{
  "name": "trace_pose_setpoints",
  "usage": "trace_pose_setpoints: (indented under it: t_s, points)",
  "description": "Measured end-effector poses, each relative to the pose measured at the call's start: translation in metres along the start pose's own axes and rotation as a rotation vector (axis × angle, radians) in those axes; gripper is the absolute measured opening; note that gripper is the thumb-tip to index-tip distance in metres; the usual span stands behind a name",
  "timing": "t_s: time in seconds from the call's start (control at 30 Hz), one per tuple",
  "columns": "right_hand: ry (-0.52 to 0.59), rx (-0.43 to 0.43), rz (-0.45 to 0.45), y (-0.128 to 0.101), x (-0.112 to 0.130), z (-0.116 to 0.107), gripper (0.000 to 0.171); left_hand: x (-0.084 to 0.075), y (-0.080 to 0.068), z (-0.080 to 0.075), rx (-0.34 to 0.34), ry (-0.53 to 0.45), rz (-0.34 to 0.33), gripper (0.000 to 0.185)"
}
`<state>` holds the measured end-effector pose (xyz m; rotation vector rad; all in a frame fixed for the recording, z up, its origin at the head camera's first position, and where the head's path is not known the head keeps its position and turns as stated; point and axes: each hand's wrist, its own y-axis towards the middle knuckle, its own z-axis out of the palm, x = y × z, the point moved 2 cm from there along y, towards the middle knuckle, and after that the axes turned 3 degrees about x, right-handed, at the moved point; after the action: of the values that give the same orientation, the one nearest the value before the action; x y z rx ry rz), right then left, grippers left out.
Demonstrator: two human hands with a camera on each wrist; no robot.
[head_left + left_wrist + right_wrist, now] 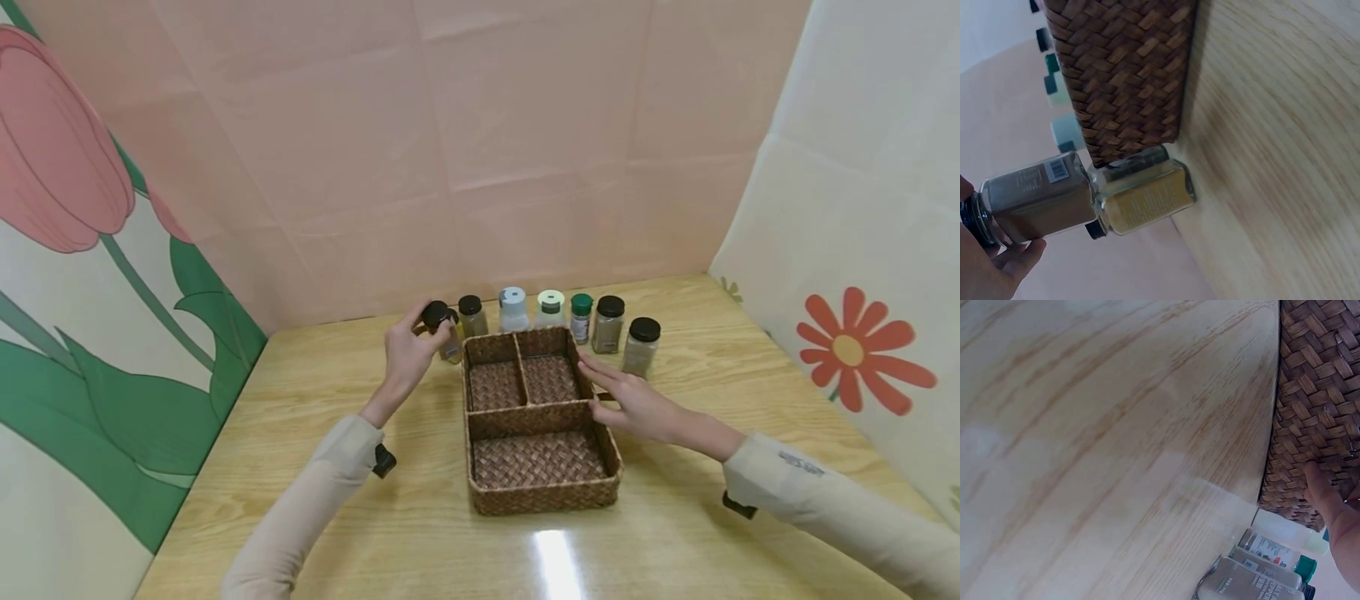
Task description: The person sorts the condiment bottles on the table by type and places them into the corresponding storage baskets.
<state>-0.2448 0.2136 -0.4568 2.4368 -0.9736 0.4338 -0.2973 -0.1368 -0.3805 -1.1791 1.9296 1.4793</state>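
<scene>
Here, my left hand (408,354) grips a black-capped spice jar (437,317) by its lid end, fingers curled round the cap, lifted and tilted just off the far left corner of the woven basket (542,498). The left wrist view shows brown powder filling that jar (1035,200). Touching it is a second jar (1144,200) of yellow powder, standing on the wooden table (675,517) against the basket's outer wall (1129,75).

My right hand (637,400) lies flat against the basket's right rim, fingers straight and together, gripping nothing. In the right wrist view a fingertip (1325,494) presses the woven side (1316,394).

The basket has three compartments: two small ones at the far end, side by side, and one wide one nearest me. All three show only bare weave.

Behind the basket stands a row of jars on the table: a black-lidded jar (472,316) with dark contents, a bottle with a pale blue-grey cap (513,309), another with a pale green cap (551,307), a small green-capped bottle (581,317), then two taller black-lidded jars (608,324) (642,346) of greyish-brown seasoning, the last just beside my right fingers. What the two pale-capped bottles hold I cannot tell.
</scene>
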Motion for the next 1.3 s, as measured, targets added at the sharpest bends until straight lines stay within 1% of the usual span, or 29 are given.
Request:
trace_pose_setpoints:
  t_s: [0.17, 0.33, 0.5, 0.67, 0.93, 1.17, 1.3]
  points:
    - [-0.004, 0.009, 0.009, 0.001, 0.000, 0.000, 0.065, -0.006, 0.004, 0.004, -0.003, 0.003, 0.033, 0.046]
    - [-0.013, 0.004, 0.006, 0.001, 0.000, -0.001, 0.064, -0.007, 0.007, 0.010, 0.017, -0.009, 0.060, 0.045]
    - [-0.022, 0.006, 0.009, 0.000, 0.000, -0.001, 0.064, -0.007, 0.007, 0.017, 0.034, 0.003, 0.049, 0.046]
    - [-0.024, -0.001, -0.008, -0.001, 0.000, 0.001, 0.064, -0.008, 0.007, 0.022, 0.060, 0.015, 0.041, 0.049]
    - [-0.033, -0.013, -0.020, -0.001, 0.001, 0.002, 0.062, -0.007, 0.006, 0.032, 0.109, -0.025, 0.052, 0.046]
    - [-0.034, -0.020, -0.031, 0.000, 0.002, 0.001, 0.061, -0.005, 0.005, 0.038, 0.131, 0.005, 0.006, 0.049]
    - [-0.032, -0.022, -0.034, 0.001, 0.003, 0.001, 0.061, -0.002, 0.004, 0.041, 0.161, 0.023, -0.012, 0.050]
